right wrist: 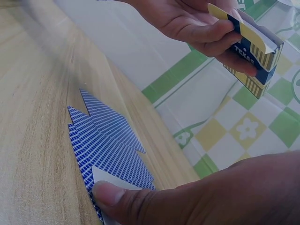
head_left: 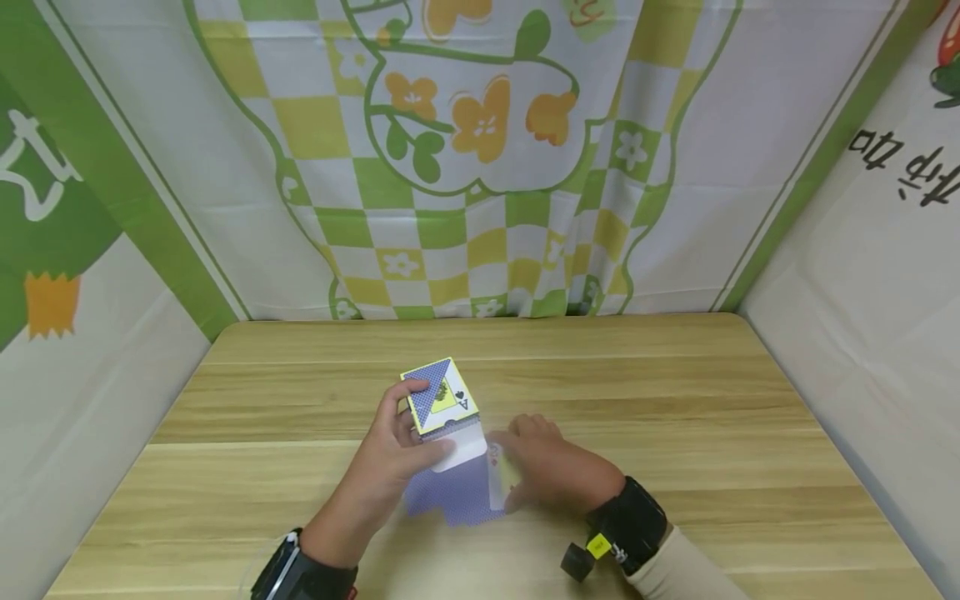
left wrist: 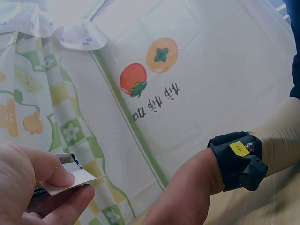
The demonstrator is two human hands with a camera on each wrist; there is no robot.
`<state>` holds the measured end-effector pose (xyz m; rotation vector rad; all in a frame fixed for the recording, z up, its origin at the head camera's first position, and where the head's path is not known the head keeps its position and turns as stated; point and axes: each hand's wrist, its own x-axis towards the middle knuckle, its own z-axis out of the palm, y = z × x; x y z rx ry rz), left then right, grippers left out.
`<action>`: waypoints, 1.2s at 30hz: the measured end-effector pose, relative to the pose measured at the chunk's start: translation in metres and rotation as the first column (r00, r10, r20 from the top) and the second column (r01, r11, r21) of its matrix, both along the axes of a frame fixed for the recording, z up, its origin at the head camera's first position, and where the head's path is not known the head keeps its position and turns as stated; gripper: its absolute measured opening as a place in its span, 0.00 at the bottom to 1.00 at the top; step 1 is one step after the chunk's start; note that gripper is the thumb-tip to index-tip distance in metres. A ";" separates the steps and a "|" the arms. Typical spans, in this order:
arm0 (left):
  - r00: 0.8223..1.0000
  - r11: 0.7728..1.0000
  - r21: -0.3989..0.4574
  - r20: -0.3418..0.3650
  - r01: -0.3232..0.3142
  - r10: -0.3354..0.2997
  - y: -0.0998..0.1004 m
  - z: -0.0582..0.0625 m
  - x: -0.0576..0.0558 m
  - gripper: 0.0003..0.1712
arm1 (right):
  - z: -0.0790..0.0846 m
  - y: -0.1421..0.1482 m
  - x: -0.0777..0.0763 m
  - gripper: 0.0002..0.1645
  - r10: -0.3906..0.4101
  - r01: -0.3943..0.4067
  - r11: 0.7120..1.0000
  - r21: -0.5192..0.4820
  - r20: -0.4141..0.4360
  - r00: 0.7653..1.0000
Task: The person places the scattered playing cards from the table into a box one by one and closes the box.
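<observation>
My left hand [head_left: 378, 457] grips a playing-card box [head_left: 444, 398] with an ace of spades on its face. The box's white flap [head_left: 463, 446] stands open toward me, with the thumb against it; "TEXAS" shows on the box's side in the right wrist view. Below the box, several blue-backed playing cards [head_left: 450, 493] lie loosely fanned on the table. My right hand [head_left: 558, 467], blurred, pinches a face-up playing card [head_left: 496, 479] at the right side of the fan. Its thumb [right wrist: 110, 193] lies on the card's white face; the other fingers are hidden in the right wrist view.
The wooden table [head_left: 637, 375] runs back to a green-and-yellow checked curtain [head_left: 442, 225]. White cloth walls stand on both sides. A black wrist camera [head_left: 628, 525] is strapped on the right wrist, and another black strap [head_left: 303, 573] is on the left.
</observation>
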<state>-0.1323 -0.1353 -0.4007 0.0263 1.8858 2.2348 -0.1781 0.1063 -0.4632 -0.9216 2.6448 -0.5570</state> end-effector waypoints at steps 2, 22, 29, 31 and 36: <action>1.000 1.000 0.003 -0.003 0.002 -0.002 0.000 0.000 0.000 0.48 | 0.001 0.000 0.000 0.55 -0.005 0.005 1.000 0.001 0.005 1.000; 0.999 0.999 0.015 -0.023 0.030 -0.029 0.000 0.001 0.001 0.47 | 0.004 -0.003 0.003 0.54 -0.050 0.051 0.999 0.005 -0.023 0.998; 1.000 1.000 0.007 -0.018 0.024 -0.023 0.001 -0.001 0.000 0.48 | 0.004 -0.001 0.003 0.51 -0.054 0.054 0.998 0.012 0.002 0.999; 1.000 1.000 0.005 -0.013 0.021 -0.021 0.001 -0.002 0.000 0.48 | 0.003 0.000 0.002 0.51 -0.053 0.053 0.999 0.004 0.018 0.998; 1.000 1.000 -0.002 -0.008 0.021 -0.021 0.000 -0.003 -0.001 0.49 | 0.000 0.002 0.000 0.52 -0.045 0.046 0.999 -0.016 0.045 0.998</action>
